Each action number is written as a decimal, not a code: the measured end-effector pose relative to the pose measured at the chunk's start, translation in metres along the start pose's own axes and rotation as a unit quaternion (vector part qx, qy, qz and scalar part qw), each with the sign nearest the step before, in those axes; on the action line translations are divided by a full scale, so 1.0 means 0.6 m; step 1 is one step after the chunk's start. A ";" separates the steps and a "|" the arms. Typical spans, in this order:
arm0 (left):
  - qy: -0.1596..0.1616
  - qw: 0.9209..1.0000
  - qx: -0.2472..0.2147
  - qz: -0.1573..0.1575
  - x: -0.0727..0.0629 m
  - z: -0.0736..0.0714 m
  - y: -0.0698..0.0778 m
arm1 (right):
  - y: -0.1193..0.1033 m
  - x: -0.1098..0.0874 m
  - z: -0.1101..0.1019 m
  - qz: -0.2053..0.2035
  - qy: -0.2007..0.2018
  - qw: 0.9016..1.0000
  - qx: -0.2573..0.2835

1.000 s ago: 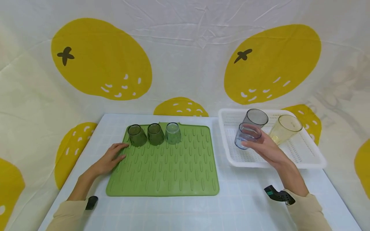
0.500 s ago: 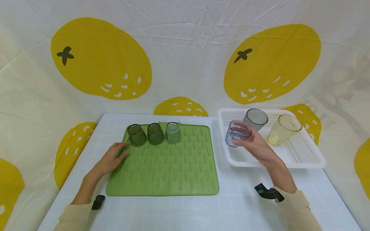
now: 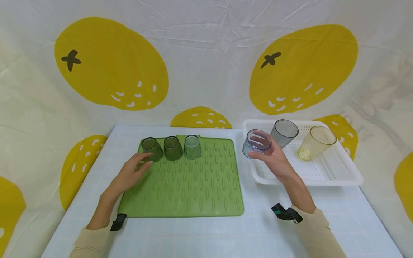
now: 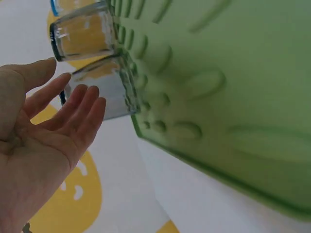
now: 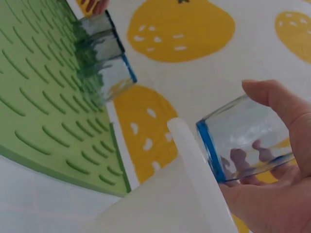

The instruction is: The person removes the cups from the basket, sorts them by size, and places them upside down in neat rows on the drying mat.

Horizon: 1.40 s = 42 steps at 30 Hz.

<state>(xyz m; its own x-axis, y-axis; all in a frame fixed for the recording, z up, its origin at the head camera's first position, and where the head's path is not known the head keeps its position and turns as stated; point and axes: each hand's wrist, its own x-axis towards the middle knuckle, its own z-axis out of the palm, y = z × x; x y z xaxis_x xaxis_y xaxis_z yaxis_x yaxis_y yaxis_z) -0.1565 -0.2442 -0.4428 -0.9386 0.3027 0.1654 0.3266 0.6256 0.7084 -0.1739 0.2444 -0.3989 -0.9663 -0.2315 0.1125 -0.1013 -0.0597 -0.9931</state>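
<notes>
My right hand (image 3: 274, 159) grips a clear bluish drinking glass (image 3: 255, 145) by its side, over the left end of the white basket (image 3: 262, 177). In the right wrist view the thumb and fingers wrap the glass (image 5: 248, 136), close to the basket rim (image 5: 201, 174). My left hand (image 3: 132, 172) hovers over the left part of the green drying mat (image 3: 193, 193), fingers loosely spread and holding nothing. Its fingertips overlap the leftmost dark glass (image 3: 155, 152). Beside that stand another dark glass (image 3: 173, 152) and a pale bluish glass (image 3: 193, 150), in a row along the mat's back edge.
Inside the basket stand a grey glass (image 3: 284, 134) and a taller yellow glass (image 3: 314, 145), both tilted in view. A pale checked cloth covers the table (image 3: 206, 236). Behind it hangs a white curtain (image 3: 206, 71) printed with yellow fruit.
My right hand has carried the bluish glass leftward and a little up, from inside the basket to its left rim. The left hand has shifted right and slightly up, toward the leftmost glass.
</notes>
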 end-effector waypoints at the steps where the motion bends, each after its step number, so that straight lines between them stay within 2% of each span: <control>1: 0.004 1.000 -0.002 0.004 0.002 0.002 0.003 | -0.001 0.002 0.005 -0.004 0.000 1.000 0.001; 6: 0.019 0.999 -0.017 0.025 0.015 0.015 0.022 | -0.006 0.009 0.027 -0.017 -0.007 1.000 0.009; 18: 0.053 0.996 -0.046 0.059 0.048 0.051 0.074 | 0.005 0.022 0.085 -0.032 -0.021 0.999 -0.018; 26: 0.034 0.991 -0.102 0.074 0.074 0.079 0.108 | 0.014 0.030 0.123 -0.045 -0.025 0.997 -0.061; 31: 0.035 0.987 -0.122 0.097 0.088 0.100 0.125 | 0.022 0.035 0.143 -0.047 -0.020 0.995 -0.083; 35: 0.031 0.984 -0.136 0.112 0.098 0.116 0.136 | 0.029 0.038 0.157 -0.050 -0.017 0.995 -0.089; 42: 0.026 0.980 -0.163 0.114 0.110 0.138 0.155 | 0.043 0.039 0.178 -0.061 -0.023 0.994 -0.087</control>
<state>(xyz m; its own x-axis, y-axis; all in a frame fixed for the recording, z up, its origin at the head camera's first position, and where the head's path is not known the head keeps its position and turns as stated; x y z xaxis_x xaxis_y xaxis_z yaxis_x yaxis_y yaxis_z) -0.1789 -0.1064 -0.4229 -0.8527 0.3660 0.3727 0.4832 0.2814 0.8290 -0.1740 0.1340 -0.4180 -0.9331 -0.2766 0.2300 -0.2604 0.0782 -0.9623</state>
